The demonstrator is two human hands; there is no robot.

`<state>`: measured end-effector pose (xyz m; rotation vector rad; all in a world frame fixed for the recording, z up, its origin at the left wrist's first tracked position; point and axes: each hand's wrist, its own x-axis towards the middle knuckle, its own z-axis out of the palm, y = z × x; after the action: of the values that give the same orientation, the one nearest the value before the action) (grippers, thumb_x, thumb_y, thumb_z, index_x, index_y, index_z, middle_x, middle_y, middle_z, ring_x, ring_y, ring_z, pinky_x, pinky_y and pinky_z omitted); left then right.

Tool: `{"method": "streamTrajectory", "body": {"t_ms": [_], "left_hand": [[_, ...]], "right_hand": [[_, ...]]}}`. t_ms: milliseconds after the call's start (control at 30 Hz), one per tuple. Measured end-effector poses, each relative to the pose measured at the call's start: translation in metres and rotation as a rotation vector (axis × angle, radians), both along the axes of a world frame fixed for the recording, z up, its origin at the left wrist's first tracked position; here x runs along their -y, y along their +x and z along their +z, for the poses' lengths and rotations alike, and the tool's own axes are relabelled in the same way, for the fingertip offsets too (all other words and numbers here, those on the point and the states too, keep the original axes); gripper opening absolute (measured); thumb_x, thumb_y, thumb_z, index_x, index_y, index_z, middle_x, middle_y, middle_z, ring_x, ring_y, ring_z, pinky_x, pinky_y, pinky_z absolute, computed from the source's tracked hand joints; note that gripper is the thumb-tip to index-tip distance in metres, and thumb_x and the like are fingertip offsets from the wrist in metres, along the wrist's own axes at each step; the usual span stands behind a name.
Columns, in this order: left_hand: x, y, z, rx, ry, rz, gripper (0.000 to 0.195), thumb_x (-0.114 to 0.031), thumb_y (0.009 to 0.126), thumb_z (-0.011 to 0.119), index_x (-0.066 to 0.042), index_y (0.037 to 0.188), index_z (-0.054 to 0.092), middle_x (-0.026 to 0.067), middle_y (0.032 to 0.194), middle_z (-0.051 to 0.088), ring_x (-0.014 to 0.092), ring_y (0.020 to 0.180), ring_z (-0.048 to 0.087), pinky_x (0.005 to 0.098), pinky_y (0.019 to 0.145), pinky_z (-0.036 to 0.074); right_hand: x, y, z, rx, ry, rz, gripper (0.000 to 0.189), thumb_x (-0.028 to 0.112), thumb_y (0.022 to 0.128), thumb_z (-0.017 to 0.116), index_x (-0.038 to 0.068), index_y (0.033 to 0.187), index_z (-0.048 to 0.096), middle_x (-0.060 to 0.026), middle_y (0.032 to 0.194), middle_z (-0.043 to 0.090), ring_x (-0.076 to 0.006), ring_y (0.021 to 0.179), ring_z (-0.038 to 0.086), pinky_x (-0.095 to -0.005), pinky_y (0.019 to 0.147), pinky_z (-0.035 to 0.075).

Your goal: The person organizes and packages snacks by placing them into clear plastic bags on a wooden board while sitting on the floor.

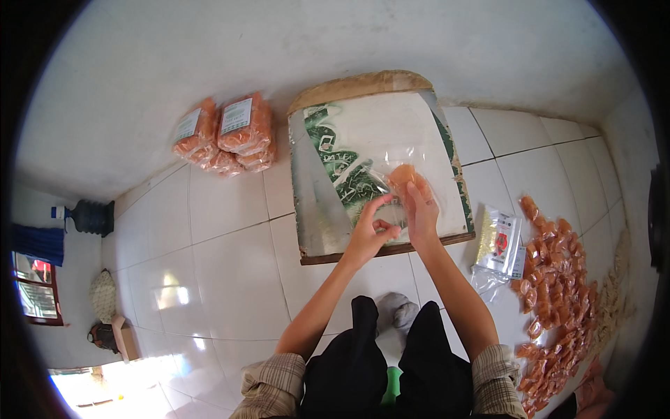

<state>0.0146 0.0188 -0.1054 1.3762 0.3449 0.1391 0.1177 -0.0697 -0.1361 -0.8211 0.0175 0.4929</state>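
Note:
My right hand [423, 214] grips a clear plastic packet [430, 184] of orange food pieces, its thumb lying over the front. Close beside it on the left, my left hand [372, 230] has its index finger and thumb apart, with the fingertips near the packet's clear film. Whether that film touches the left fingers is hard to make out. Both hands are above a low wooden board table [387, 125] with a worn green and white printed surface.
Several packed bags of orange pieces [243, 131] stand against the wall, left of the table. Right of it, clear plastic bags with printing [497, 241] lie on the tiled floor [225, 283], beside a spread of small wrapped orange packets [557, 283]. A water jug [93, 217] is far left.

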Motion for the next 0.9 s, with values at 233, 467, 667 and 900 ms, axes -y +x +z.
{"method": "streamTrajectory", "body": {"t_ms": [233,467,667,900], "left_hand": [[0.014,-0.050,0.009,-0.043,-0.138,-0.153,0.066,0.006,0.076,0.063,-0.007,0.134,0.034,0.0051,0.134,0.032,0.012,0.078,0.053,0.0249,0.071,0.050],[0.021,-0.075,0.004,-0.052,-0.170,-0.176,0.064,-0.002,0.080,0.064,-0.009,0.134,0.030,0.0059,0.132,0.031,0.015,0.087,0.055,0.0281,0.075,0.050],[-0.019,0.004,-0.020,-0.057,-0.133,0.362,0.054,-0.024,0.085,0.063,-0.007,0.122,0.028,0.0148,0.117,0.045,0.020,0.093,0.058,0.0324,0.080,0.049],[-0.038,0.069,-0.020,-0.088,0.035,0.286,0.040,0.001,0.081,0.063,-0.007,0.106,0.033,0.0128,0.091,0.058,0.016,0.071,0.061,0.0234,0.060,0.050]], "right_hand": [[-0.022,0.009,-0.002,0.339,-0.512,-0.178,0.042,0.010,0.084,0.062,-0.002,0.122,0.048,-0.0091,0.116,0.058,-0.0156,0.102,0.057,-0.0277,0.087,0.044],[-0.028,0.027,-0.003,0.604,-0.871,-0.484,0.045,0.008,0.082,0.061,0.000,0.124,0.046,-0.0172,0.122,0.054,-0.0281,0.111,0.053,-0.0343,0.092,0.042],[-0.027,0.012,0.010,0.600,-0.827,-0.368,0.047,0.006,0.082,0.061,0.001,0.126,0.044,-0.0169,0.123,0.053,-0.0279,0.114,0.051,-0.0341,0.094,0.040],[-0.021,0.017,0.004,0.665,-0.841,-0.362,0.046,0.002,0.084,0.056,0.000,0.128,0.042,-0.0183,0.125,0.050,-0.0273,0.115,0.050,-0.0338,0.093,0.041]]}}
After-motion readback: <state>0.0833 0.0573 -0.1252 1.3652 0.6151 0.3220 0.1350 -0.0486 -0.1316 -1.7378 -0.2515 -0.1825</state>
